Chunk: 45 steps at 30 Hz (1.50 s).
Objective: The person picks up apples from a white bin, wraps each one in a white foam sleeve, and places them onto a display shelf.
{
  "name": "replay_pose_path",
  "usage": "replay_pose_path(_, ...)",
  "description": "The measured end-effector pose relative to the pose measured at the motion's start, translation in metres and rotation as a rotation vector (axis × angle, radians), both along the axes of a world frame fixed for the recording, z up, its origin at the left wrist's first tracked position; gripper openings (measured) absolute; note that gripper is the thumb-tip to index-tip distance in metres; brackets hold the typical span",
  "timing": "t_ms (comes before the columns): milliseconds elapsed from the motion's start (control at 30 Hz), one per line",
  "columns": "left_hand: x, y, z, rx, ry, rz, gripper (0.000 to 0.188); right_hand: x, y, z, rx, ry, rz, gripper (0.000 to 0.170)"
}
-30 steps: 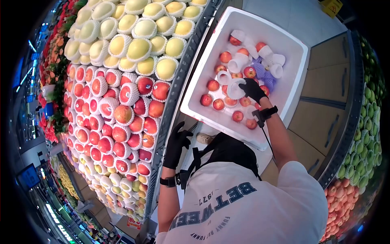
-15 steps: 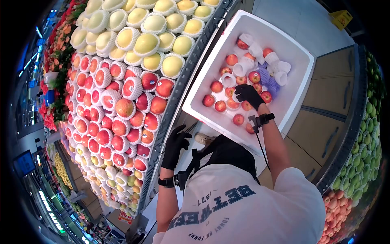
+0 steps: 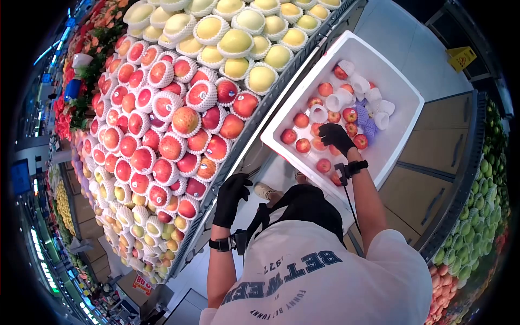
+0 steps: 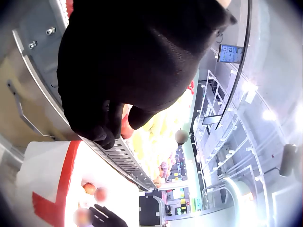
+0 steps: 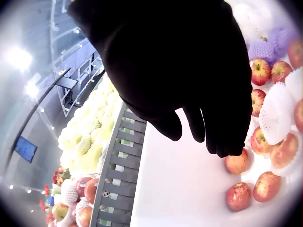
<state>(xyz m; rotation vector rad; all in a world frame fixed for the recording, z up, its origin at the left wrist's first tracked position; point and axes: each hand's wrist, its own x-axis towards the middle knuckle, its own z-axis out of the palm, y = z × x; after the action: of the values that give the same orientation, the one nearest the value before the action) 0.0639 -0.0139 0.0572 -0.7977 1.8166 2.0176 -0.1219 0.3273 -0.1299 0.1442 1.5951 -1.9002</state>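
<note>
In a black glove, my right hand [image 3: 337,138] reaches down into a white foam box [image 3: 382,73] of red apples [image 3: 301,120]. Its fingers look fairly straight in the right wrist view, the fingertips overlapping an apple [image 5: 236,163] there. Nothing shows in its grasp. Around it lie white foam nets [image 3: 318,113] and purple foam nets [image 3: 369,128]. My left hand [image 3: 232,199], also gloved in black, hangs beside the fruit display's edge with loosely bent fingers and holds nothing.
Left of the box slopes a display of netted red apples [image 3: 187,120] and pale yellow fruit [image 3: 235,43], edged by a grey slotted rail [image 5: 118,156]. Drawer cabinets [image 3: 430,184] and green fruit [image 3: 476,216] stand on the right. A yellow floor sign [image 3: 460,58] is beyond.
A white foam net at my right fingers one second ago no longer shows there; that hand has shifted slightly toward me over the apples. The head view has turned; the left hand stays beside the display.
</note>
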Motion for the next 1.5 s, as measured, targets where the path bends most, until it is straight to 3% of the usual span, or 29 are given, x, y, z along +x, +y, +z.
replay_pose_path(67,0.014,-0.016,-0.002,-0.001,0.023,-0.007,0.028,0.002,0.002,0.005,0.066,0.059,0.079,0.015)
replay_pose_path(133,0.021,-0.034,-0.006,0.027,0.070,0.005,0.031,0.004,-0.007,0.010,0.286,0.104,0.081,0.011)
replay_pose_path(200,0.031,-0.054,-0.005,0.008,0.131,0.015,0.032,-0.001,-0.015,0.024,1.072,1.166,0.706,0.012)
replay_pose_path(367,0.057,-0.090,-0.007,-0.164,0.288,0.146,0.034,0.013,-0.034,0.054,1.095,1.116,0.589,0.020)
replay_pose_path(400,0.063,-0.097,-0.009,-0.219,0.321,0.170,0.035,0.017,-0.042,0.069,1.131,1.190,0.618,0.016)
replay_pose_path(433,0.070,-0.104,-0.014,-0.071,0.302,0.275,0.036,0.021,-0.049,0.073,0.976,1.004,0.529,0.013)
replay_pose_path(500,0.084,-0.120,-0.018,0.010,0.307,0.345,0.037,0.028,-0.063,0.087,0.957,0.960,0.521,0.015)
replay_pose_path(567,0.092,-0.127,0.000,-0.022,0.318,0.397,0.037,0.034,-0.073,0.082,0.599,0.627,0.263,0.016)
replay_pose_path(600,0.098,-0.134,0.000,0.032,0.338,0.427,0.037,0.041,-0.087,0.111,0.696,0.673,0.347,0.027)
replay_pose_path(633,0.105,-0.143,-0.001,0.086,0.357,0.456,0.037,0.040,-0.092,0.101,0.830,0.960,0.401,0.028)
replay_pose_path(667,0.112,-0.150,-0.001,0.139,0.376,0.484,0.037,0.039,-0.097,0.091,0.859,1.042,0.387,0.029)
replay_pose_path(700,0.117,-0.152,0.005,0.089,0.376,0.484,0.035,0.041,-0.108,0.097,0.736,0.880,0.324,0.025)
replay_pose_path(767,0.128,-0.162,0.023,0.079,0.392,0.508,0.034,0.044,-0.124,0.103,0.274,0.169,0.065,0.016)
replay_pose_path(833,0.142,-0.176,0.023,-0.027,0.410,0.516,0.024,0.048,-0.140,0.107,0.275,0.270,0.121,0.015)
replay_pose_path(933,0.158,-0.198,0.007,-0.662,0.612,0.385,0.029,0.053,-0.170,0.124,0.287,0.297,0.125,0.019)
replay_pose_path(967,0.155,-0.205,-0.009,-1.052,0.757,0.409,0.029,0.055,-0.180,0.135,0.295,0.286,0.116,0.021)
replay_pose_path(1033,0.167,-0.207,0.002,-0.553,0.656,0.559,0.029,0.050,-0.191,0.143,0.314,0.279,0.143,0.023)
replay_pose_path(1133,0.175,-0.213,0.002,-0.143,0.571,0.687,0.030,0.036,-0.216,0.161,0.319,0.356,0.217,0.019)
replay_pose_path(1233,0.178,-0.220,0.001,0.114,0.613,0.791,0.028,0.019,-0.249,0.183,0.306,0.453,0.268,0.019)
replay_pose_path(1300,0.179,-0.221,-0.006,-0.170,0.687,0.744,0.028,0.012,-0.282,0.211,0.307,0.494,0.306,0.019)
replay_pose_path(1367,0.183,-0.222,-0.006,-0.100,0.674,0.772,0.025,0.003,-0.312,0.233,0.328,0.574,0.386,0.020)
replay_pose_path(1467,0.188,-0.222,-0.003,-0.326,0.695,0.741,0.022,0.001,-0.357,0.264,0.306,0.668,0.445,0.025)
replay_pose_path(1500,0.188,-0.222,-0.003,-0.293,0.704,0.766,0.020,-0.006,-0.369,0.268,0.292,0.696,0.504,0.024)
